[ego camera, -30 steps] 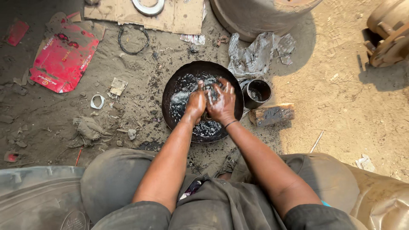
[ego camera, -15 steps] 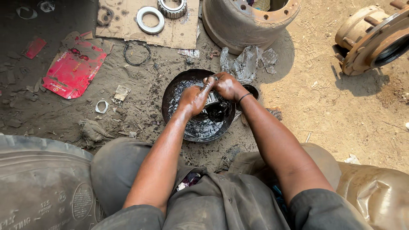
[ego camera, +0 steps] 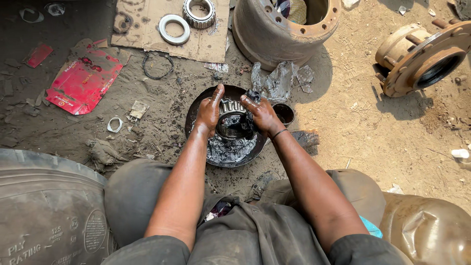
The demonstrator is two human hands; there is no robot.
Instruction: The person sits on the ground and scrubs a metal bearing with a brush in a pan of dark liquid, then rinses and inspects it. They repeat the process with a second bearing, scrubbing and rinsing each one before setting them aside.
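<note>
— What are the fingers (ego camera: 217, 95) doing?
— Both sets are closed around a greasy bearing (ego camera: 231, 120), left hand (ego camera: 209, 114) on one side, right hand (ego camera: 262, 115) on the other.
— Where is it?
— Held just over a dark pan (ego camera: 196, 105) of grey grease on the dirt.
— Around that?
— A small cup (ego camera: 284, 114) beside the pan, crumpled plastic (ego camera: 279, 78) behind, a drum (ego camera: 274, 29), and cardboard (ego camera: 147, 24) carrying two rings.
</note>
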